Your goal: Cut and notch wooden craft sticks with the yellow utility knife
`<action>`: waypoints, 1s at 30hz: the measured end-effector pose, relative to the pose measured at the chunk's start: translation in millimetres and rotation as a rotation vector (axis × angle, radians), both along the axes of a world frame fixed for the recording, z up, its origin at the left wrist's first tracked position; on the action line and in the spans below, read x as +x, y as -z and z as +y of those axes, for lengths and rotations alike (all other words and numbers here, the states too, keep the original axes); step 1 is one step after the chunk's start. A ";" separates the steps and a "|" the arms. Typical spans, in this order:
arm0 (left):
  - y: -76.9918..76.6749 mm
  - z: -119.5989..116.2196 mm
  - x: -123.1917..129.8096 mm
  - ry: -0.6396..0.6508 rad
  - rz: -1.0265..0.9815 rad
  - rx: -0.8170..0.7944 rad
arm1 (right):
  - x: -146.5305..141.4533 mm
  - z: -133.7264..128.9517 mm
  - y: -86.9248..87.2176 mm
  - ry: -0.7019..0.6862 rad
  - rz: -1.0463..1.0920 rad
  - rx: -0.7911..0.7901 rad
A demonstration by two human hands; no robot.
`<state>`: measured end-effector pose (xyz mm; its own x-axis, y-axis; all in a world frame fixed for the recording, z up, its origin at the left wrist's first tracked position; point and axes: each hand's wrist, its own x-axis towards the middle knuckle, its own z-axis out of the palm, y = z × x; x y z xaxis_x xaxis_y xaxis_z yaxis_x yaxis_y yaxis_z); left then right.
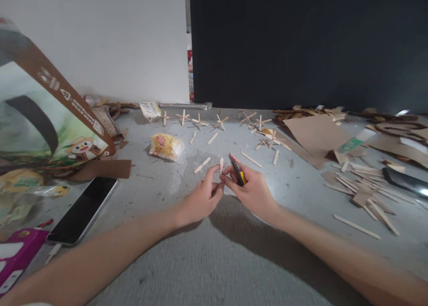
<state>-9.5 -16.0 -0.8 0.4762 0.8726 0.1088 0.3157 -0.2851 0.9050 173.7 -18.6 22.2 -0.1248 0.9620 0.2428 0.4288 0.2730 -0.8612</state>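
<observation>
Between the fingertips of my left hand (202,197) stands a short wooden craft stick (221,163), its rounded end up. My right hand (256,190) is closed around a utility knife (236,168), dark with a yellow part and a reddish end pointing away from me. The fingertips of both hands meet at the stick's lower end. Beyond my left fingers a loose stick piece (202,165) lies on the grey table (180,261). Another loose stick (252,160) rests just past my right hand.
Several crossed-stick pieces (199,121) stand along the back. A yellow-printed packet (166,146) sits behind my left hand. At left are a phone (83,210), a purple power strip (23,255) and a large printed bag (50,110). Piled sticks (377,199) and brown cardboard (310,134) lie right.
</observation>
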 end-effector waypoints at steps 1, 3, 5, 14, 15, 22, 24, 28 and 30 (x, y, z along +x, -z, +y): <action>0.1 -0.2 0.0 0.001 0.004 0.005 | -0.3 -0.3 0.5 0.002 -0.002 0.002; 0.9 -0.2 0.1 0.008 0.015 0.014 | -0.7 -0.9 1.1 0.006 -0.004 0.005; 2.4 0.2 0.2 0.010 0.027 0.023 | -1.1 -1.4 1.3 0.004 -0.005 0.009; 6.2 1.7 1.6 0.012 0.037 0.060 | -2.8 -1.0 2.0 -0.032 -0.017 0.021; 6.4 1.6 1.4 0.013 0.034 0.059 | -2.7 -0.5 2.3 -0.040 -0.017 0.016; 4.6 4.3 1.7 -0.030 -0.064 -0.053 | -2.9 -1.8 -0.4 -0.097 0.013 0.020; 3.3 5.8 3.1 -0.062 -0.124 -0.085 | -1.9 -2.2 -2.7 -0.070 0.008 0.014; 3.0 7.6 5.1 -0.102 -0.214 -0.116 | 2.0 0.5 -6.2 -0.016 -0.002 0.026; 4.0 7.9 5.3 -0.100 -0.238 -0.128 | 3.7 2.5 -6.9 -0.016 -0.004 0.045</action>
<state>-4.2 -8.0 -4.9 0.3615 0.9277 0.0929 0.1113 -0.1418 0.9836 177.4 -16.0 29.1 -0.1409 0.9481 0.2851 0.4280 0.3180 -0.8460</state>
